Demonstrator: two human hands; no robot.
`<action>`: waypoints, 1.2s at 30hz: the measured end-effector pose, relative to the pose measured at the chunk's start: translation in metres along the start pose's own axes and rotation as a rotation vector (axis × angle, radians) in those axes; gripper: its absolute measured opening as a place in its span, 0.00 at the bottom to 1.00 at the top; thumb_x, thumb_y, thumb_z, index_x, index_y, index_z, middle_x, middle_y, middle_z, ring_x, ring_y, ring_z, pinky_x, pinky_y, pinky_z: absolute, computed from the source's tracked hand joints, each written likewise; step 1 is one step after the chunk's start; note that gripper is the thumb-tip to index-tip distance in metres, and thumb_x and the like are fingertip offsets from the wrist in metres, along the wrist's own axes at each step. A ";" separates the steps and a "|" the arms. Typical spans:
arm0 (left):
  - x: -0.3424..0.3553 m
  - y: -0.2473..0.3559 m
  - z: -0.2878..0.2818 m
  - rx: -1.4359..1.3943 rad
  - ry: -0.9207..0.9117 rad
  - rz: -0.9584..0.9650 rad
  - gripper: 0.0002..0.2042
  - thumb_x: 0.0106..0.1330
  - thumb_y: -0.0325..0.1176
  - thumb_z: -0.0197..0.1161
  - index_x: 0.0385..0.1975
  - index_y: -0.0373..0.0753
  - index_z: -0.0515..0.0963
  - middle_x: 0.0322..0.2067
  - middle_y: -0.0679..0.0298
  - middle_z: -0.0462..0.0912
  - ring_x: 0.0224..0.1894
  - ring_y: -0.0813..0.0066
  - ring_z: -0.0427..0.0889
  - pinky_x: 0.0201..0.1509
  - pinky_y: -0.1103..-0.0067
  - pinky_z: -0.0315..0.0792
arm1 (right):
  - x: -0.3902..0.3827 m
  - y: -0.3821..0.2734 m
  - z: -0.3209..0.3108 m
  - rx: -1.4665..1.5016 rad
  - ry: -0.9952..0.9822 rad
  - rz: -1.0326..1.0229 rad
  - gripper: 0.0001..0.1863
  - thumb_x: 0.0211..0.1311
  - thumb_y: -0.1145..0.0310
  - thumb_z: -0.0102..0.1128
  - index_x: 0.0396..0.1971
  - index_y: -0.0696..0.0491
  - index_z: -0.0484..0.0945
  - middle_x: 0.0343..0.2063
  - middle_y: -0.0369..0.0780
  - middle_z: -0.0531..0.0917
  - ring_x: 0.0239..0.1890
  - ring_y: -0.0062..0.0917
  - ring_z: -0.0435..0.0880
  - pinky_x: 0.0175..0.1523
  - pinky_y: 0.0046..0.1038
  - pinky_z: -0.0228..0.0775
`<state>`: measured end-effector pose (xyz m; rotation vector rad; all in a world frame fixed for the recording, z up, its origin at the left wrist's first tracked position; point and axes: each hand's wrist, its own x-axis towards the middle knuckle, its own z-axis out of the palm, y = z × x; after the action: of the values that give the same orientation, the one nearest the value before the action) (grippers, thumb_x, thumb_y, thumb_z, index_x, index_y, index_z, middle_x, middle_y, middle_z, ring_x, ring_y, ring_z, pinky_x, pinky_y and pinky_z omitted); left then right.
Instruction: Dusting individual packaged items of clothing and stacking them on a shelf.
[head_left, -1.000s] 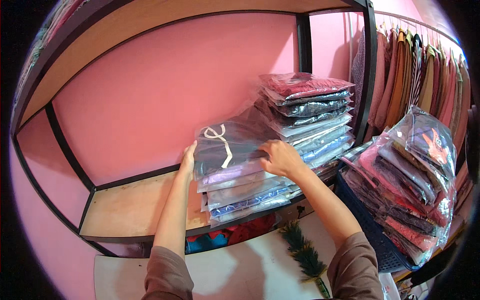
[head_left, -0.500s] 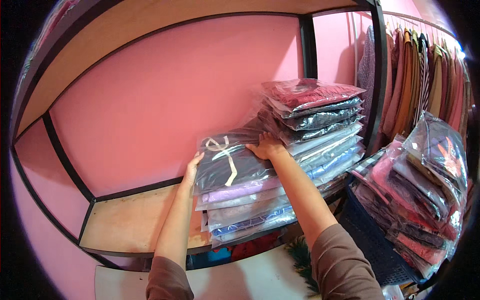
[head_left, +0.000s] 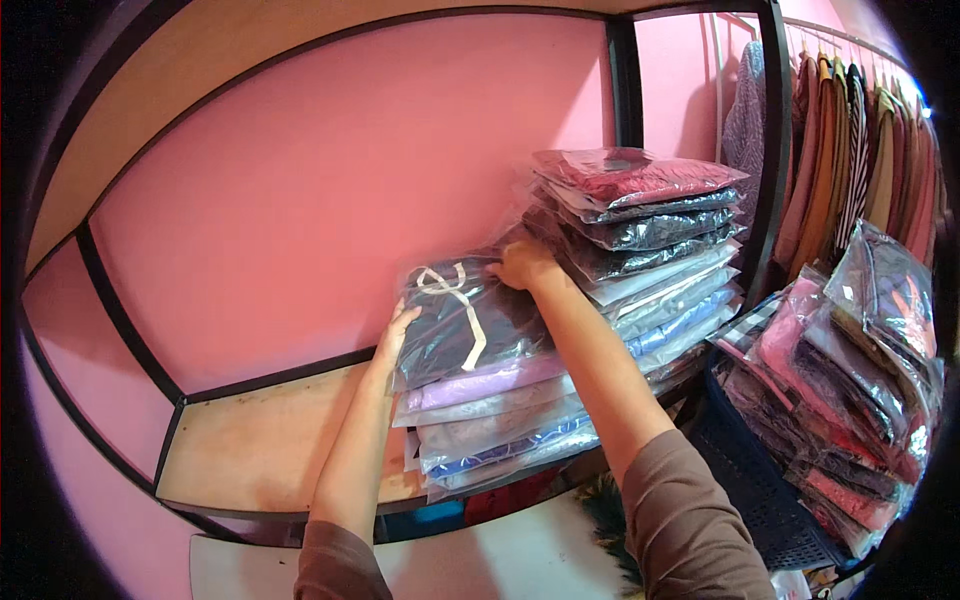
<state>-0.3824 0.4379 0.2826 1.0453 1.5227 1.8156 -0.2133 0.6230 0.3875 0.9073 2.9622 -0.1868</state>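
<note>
Both hands on dark bagged garment.

I can't see my left hand fully; its fingers slip behind the dark bagged garment topping the near stack. My right hand hides that bag's far corner. The tall stack covers the shelf's right end. The basket is cut off at the lower edge.

Clothing shop, probably | bagged folded garments stacked centre on shelf | hanging clothes upper right
</note>
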 end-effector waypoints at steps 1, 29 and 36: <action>-0.007 0.006 0.001 0.055 0.029 -0.006 0.40 0.54 0.46 0.55 0.59 0.30 0.42 0.59 0.52 0.49 0.62 0.69 0.47 0.62 0.79 0.42 | 0.005 -0.003 0.011 -0.008 0.177 -0.027 0.43 0.51 0.35 0.31 0.55 0.58 0.56 0.58 0.45 0.56 0.61 0.33 0.51 0.64 0.31 0.38; -0.085 0.018 0.039 -0.139 0.129 0.201 0.28 0.63 0.44 0.40 0.59 0.34 0.47 0.61 0.60 0.47 0.63 0.71 0.46 0.63 0.77 0.39 | -0.222 0.078 0.057 0.602 1.468 -0.113 0.06 0.48 0.76 0.55 0.28 0.58 0.74 0.25 0.42 0.76 0.28 0.30 0.75 0.32 0.25 0.66; -0.169 0.012 0.061 0.305 0.188 0.350 0.27 0.64 0.45 0.37 0.57 0.33 0.51 0.59 0.55 0.50 0.62 0.66 0.49 0.63 0.74 0.43 | -0.345 0.085 0.264 0.575 0.857 0.071 0.14 0.48 0.75 0.53 0.38 0.59 0.69 0.35 0.47 0.74 0.38 0.39 0.73 0.44 0.32 0.65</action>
<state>-0.2375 0.3325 0.2616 1.3904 1.8669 2.0016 0.1198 0.4678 0.1419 1.4470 3.7114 -0.8896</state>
